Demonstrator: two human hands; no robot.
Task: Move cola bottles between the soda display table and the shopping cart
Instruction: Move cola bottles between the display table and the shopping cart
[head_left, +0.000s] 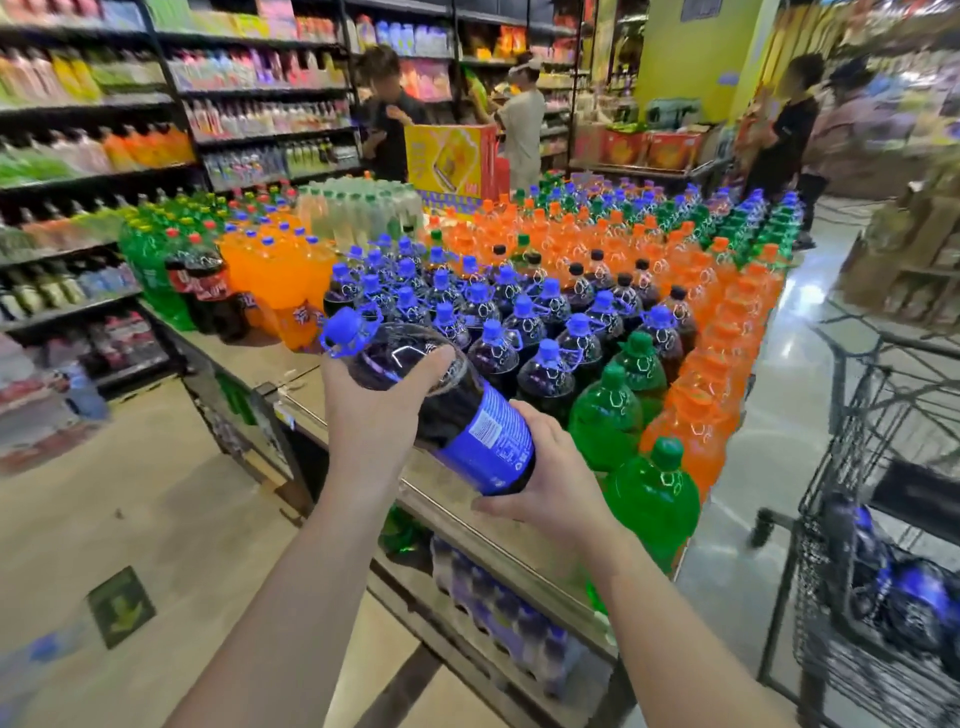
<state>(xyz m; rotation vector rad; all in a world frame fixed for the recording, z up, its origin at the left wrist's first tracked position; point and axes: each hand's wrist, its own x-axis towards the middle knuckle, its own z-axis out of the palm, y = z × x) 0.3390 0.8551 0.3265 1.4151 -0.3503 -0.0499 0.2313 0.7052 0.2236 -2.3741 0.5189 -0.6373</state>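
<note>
Fingers, left hand (382, 410): curled round the shoulder of the cola bottle (441, 410) just below the blue cap, thumb across the top of the dark plastic; a firm wrap, not a pinch.
Fingers, right hand (550, 478): cupped under and round the bottle's base, thumb lying along the blue label; they carry the lower end.
Bottle: held tilted between both hands, cap up and to the left, base down toward the person; it touches neither the table nor the other bottles.
Where it hangs: over the near bare strip of the soda display table (467, 509), just in front of the block of blue-capped cola bottles (519, 322).
Shopping cart (852, 519): to the right, well apart from the hands; blue-labelled bottles already lie in its basket.
Neighbours: green bottles (623, 415) and orange bottles (711, 364) stand to the right of the cola block.
Step in hand: a carry between table and cart; I cannot tell which way.
Next move, if toward the table: bring the bottle upright and set its base on the bare strip beside the front row.
Next move, if toward the cart: swing right, clear of the green caps, and lower it into the basket.
</note>
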